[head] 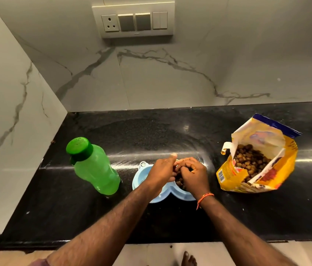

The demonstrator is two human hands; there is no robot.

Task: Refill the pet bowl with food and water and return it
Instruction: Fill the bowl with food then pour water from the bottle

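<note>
A light blue double pet bowl (139, 179) sits on the black counter, mostly covered by my hands. My left hand (162, 172) and my right hand (193, 174) are cupped together above its right compartment, with brown kibble (179, 179) between the fingers and in the compartment below. The left compartment looks bare of food. A green water bottle (93, 166) with its cap on stands just left of the bowl. An open yellow pet food bag (256, 160) lies to the right, kibble showing inside.
The black stone counter (151, 131) runs to marble walls at the back and left. A switch panel (134, 20) is on the back wall. A bare foot (188, 259) and the floor show below the counter's front edge.
</note>
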